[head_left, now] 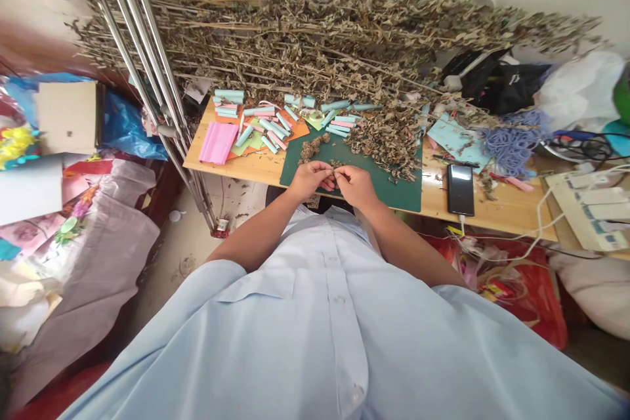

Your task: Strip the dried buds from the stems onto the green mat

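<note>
My left hand (312, 180) and my right hand (355, 184) meet over the front edge of a green cutting mat (408, 195). Both are closed in a pinch, fingertips together on a small bit of dried leaf (335, 169). Just beyond my left hand sit a few rolled brown clumps of dried leaf (314, 146). A loose heap of dried leaves (388, 141) covers the mat's right half. Rolled tubes of blue and pink paper (275, 128) lie to the left and behind, some on orange and green sheets.
Long bundles of dried stalks (295, 39) line the wall. Metal crutches (147, 59) lean at the table's left end. On the wooden table (512, 210) are a phone (461, 189) with a cable, blue yarn (516, 141), and a power strip (590, 203). A pink sheet (218, 142) lies left.
</note>
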Tool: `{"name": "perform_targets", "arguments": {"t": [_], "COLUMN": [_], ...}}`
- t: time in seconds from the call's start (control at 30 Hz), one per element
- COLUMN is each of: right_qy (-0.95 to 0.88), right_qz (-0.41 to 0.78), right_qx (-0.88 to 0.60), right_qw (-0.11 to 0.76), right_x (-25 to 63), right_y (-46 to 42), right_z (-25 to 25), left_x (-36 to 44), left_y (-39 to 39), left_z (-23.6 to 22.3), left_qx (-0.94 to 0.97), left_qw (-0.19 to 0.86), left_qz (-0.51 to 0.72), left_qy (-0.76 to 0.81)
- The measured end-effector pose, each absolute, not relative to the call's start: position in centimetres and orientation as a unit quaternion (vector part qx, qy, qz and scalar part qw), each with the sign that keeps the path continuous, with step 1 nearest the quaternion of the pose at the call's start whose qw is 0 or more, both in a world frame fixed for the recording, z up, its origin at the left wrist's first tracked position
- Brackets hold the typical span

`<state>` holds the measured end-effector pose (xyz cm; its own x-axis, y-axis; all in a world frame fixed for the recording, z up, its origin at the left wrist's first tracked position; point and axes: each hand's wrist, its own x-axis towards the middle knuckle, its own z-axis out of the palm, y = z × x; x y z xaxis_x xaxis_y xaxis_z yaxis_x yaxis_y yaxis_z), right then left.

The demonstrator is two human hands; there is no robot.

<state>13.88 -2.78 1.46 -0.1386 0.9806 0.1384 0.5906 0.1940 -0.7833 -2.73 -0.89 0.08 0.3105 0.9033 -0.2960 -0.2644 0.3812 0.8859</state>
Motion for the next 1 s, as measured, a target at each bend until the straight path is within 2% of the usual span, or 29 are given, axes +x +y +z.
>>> {"name": "perform_targets", "arguments": {"t": [0.17,0.37,0.67,1.0], "right_qy": [-0.598,-0.604,-0.489,-0.568], "right_qz": [0.4,0.392,0.485,0.404], "right_qx": [-0.591,-0.606,-0.612,-0.611], "right_qw": [0.365,0.338,0.39,0.375], "right_x": [13.61,13.4,13.42,13.42], "right_y": [-2.85,-2.72,-2.48,-2.7], "right_z": [1.99,1.94,1.49,2.27], "left_x": [-2.78,-2.7,-2.89,-2.85], "left_y": [-0.91,-1.05,-0.9,-0.89], "left_z": [0.09,0.19,-0.15,-0.5], "left_qx": [0.385,0.389,0.36,0.369], "left_qw": [0.717,0.715,0.721,0.727], "left_qz": [0.406,0.405,0.422,0.432], "left_qy": [0.415,0.417,0.415,0.385]}}
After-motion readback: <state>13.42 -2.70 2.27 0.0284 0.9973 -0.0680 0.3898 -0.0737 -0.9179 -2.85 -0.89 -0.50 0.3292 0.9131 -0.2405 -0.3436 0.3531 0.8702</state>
